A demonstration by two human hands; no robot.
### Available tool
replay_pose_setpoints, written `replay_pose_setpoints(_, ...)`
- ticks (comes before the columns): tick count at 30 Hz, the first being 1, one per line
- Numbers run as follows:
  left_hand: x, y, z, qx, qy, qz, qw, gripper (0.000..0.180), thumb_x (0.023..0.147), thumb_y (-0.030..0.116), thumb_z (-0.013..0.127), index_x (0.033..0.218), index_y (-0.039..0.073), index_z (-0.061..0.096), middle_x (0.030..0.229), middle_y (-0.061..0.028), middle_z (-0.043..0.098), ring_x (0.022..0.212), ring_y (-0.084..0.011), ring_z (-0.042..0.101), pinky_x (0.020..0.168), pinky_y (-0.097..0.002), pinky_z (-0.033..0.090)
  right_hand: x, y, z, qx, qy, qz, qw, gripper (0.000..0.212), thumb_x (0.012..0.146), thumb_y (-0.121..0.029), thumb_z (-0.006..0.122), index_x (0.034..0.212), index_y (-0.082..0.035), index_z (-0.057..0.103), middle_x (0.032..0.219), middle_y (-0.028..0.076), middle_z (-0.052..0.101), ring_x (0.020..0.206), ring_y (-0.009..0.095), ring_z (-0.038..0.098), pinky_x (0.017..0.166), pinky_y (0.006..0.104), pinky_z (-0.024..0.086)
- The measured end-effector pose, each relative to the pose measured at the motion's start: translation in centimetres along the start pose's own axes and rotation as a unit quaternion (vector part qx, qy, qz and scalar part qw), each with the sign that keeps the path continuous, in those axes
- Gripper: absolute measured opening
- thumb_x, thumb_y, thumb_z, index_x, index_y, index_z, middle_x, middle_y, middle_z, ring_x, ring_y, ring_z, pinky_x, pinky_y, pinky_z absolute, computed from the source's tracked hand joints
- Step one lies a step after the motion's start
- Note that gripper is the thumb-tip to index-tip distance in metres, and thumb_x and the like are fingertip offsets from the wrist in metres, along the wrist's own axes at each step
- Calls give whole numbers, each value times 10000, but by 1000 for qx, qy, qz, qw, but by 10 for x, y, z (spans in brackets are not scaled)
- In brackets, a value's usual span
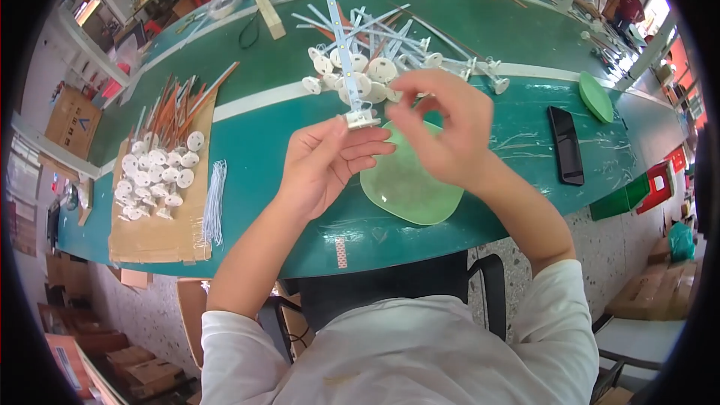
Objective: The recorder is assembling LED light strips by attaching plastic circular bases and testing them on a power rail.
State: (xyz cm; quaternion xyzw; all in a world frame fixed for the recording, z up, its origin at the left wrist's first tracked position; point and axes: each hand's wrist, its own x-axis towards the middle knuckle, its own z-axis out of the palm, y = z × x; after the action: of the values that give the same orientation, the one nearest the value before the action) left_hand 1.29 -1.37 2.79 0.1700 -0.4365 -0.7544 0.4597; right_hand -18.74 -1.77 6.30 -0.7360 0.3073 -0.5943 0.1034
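My left hand (330, 157) grips the white base of an LED light strip (345, 60) between thumb and fingers. The strip stands up from the base, slightly tilted, with small yellow chips along it. Thin pale wires loop at its lower end. Just to the right, my right hand (450, 127) is raised with thumb and forefinger pinched together close to the base; whatever sits between those fingertips is too small to make out. Below both hands lies a light green plastic plate (412, 199). Beyond them is a pile of similar strips with round white bases (382, 70).
At left, more strips with white bases (157, 172) lie on a cardboard sheet (150, 244), beside a bundle of white wires (215, 206). A black phone (566, 146) and another green plate (595, 97) are at right. A wooden bar (268, 13) lies farther back.
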Motion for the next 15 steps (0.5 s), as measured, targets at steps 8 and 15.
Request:
replay_pose_setpoints(8,-3,-20,-4,2,-37,43,998,399,971,163,578,1292,-67,526,1231,-205,608,1116,-274,622,948,-395,524,-12,20,5,-101,-5,-305,947,282,621,-31,812,871,4,686,792,93,668,623,222,641,527,281,531)
replay_pose_setpoints(15,-5,-19,-7,63,-88,56,993,523,919,237,666,1296,-90,508,1237,-205,604,1126,-264,618,979,-398,508,-21,5,6,-131,22,-293,947,215,630,11,738,831,3,664,752,75,655,595,222,635,519,289,536)
